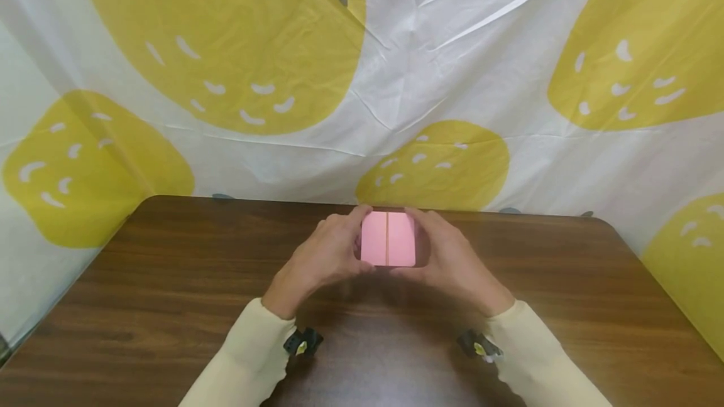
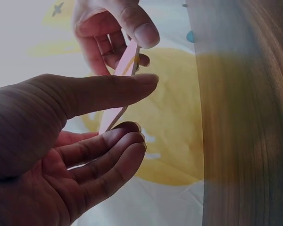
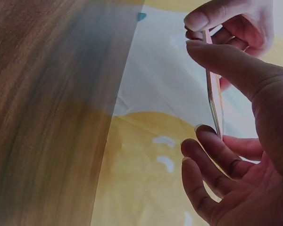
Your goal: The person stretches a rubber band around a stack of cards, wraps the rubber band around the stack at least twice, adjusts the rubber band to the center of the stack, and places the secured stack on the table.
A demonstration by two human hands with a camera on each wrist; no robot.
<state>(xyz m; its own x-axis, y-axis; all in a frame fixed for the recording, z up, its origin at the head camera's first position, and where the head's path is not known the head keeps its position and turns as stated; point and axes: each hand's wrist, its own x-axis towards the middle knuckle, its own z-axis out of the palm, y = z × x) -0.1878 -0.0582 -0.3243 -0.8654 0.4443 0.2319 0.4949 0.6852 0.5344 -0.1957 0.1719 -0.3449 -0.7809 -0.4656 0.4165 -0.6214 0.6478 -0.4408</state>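
Note:
A thin pink square pad with rounded corners is held up between both hands in the head view. An orange-brown band runs down its middle. My left hand grips the left side, thumb at the lower edge and fingers at the top. On the opposite side my right hand pinches it the same way. Edge-on in the left wrist view, the pad looks slim, with the band crossing it. The right wrist view shows its narrow edge between thumb and fingers.
A dark brown wooden table with rounded far corners lies beneath the hands. Behind it hangs a white cloth printed with big yellow fruit shapes. Small dark devices are strapped at both wrists, over pale sleeves.

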